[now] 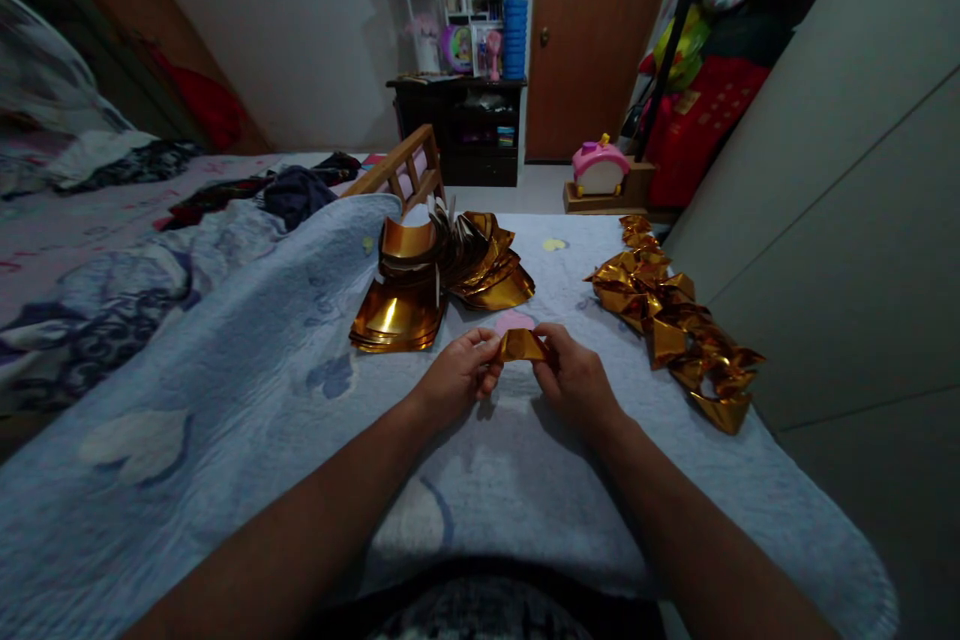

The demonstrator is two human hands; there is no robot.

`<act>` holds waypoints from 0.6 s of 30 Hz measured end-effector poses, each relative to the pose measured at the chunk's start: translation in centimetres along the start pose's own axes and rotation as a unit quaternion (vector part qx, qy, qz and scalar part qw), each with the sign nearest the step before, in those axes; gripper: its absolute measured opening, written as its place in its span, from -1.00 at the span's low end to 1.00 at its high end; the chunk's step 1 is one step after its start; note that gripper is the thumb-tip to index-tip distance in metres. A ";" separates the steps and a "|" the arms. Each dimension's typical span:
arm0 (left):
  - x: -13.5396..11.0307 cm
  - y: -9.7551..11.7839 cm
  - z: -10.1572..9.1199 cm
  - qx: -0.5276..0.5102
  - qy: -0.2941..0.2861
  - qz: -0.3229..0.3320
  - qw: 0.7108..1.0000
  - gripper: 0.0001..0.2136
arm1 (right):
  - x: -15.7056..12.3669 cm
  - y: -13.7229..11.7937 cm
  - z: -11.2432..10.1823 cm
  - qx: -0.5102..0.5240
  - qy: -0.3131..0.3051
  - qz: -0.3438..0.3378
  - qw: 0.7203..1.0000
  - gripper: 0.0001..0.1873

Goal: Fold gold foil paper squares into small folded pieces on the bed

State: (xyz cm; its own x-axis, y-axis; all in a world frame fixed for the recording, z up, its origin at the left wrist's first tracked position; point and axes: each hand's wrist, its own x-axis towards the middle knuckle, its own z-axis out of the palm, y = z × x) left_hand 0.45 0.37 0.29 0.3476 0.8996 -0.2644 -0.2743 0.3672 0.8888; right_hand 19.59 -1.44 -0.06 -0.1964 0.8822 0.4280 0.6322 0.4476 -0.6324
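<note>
In the middle of the blue blanket (247, 390), the left hand (456, 378) and the right hand (576, 382) are close together, and both pinch one small gold paper (523, 345) between their fingers. To the right lies a long pile (675, 325) of folded gold bits, so it looks like a lot is done. Farther off to the left sits a stack (397, 315) of flat and curled gold sheets, so I think many are left to fold.
</note>
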 end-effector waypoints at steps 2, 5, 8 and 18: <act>-0.1 0.0 0.1 0.033 0.008 0.010 0.999 -0.65 | 0.0 -0.1 0.0 -0.022 0.006 -0.007 1.000 -0.67; -0.2 0.0 0.2 0.074 0.017 0.024 0.997 -0.65 | -0.1 -0.1 0.2 -0.045 0.001 0.003 0.999 -0.70; -0.5 -0.1 0.2 0.122 0.024 0.046 0.991 -0.66 | -0.1 -0.1 0.3 -0.058 -0.011 0.025 0.998 -0.72; -1.4 0.4 0.8 0.325 0.012 0.220 0.920 -0.76 | 0.1 -0.1 0.5 -0.043 -0.043 0.059 0.996 -0.76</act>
State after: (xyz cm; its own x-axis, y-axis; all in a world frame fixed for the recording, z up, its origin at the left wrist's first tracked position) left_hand 0.60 -0.92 1.30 0.3091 0.9351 0.1736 0.2125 -0.2458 0.9457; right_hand 19.11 -1.32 -0.22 -0.1791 0.9388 0.2943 0.7157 0.3296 -0.6157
